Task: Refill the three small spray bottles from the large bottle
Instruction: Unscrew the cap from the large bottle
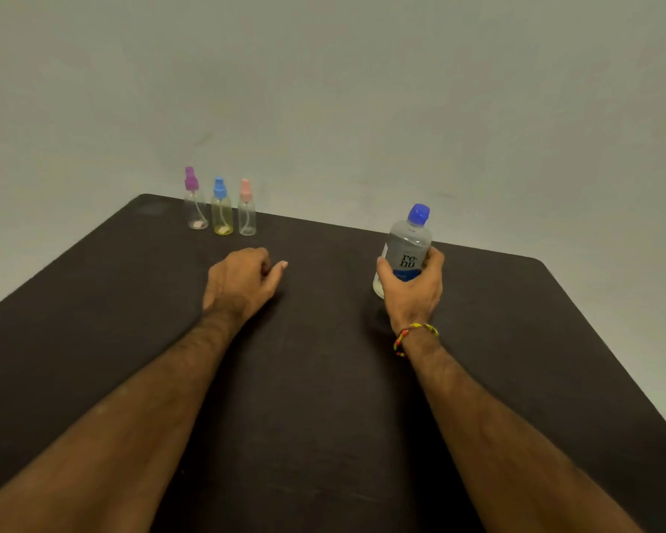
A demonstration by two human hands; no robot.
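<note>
Capped large bottle (pixel 406 248) — upright, gripped

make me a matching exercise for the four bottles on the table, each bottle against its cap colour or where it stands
Column 1:
1. left spray bottle
2. middle spray bottle
3. right spray bottle
4. large bottle

Column 2:
a. pink cap
b. held in the right hand
c. purple cap
d. blue cap, yellowish tint

Pairs: 1-c, 2-d, 3-a, 4-b
</note>
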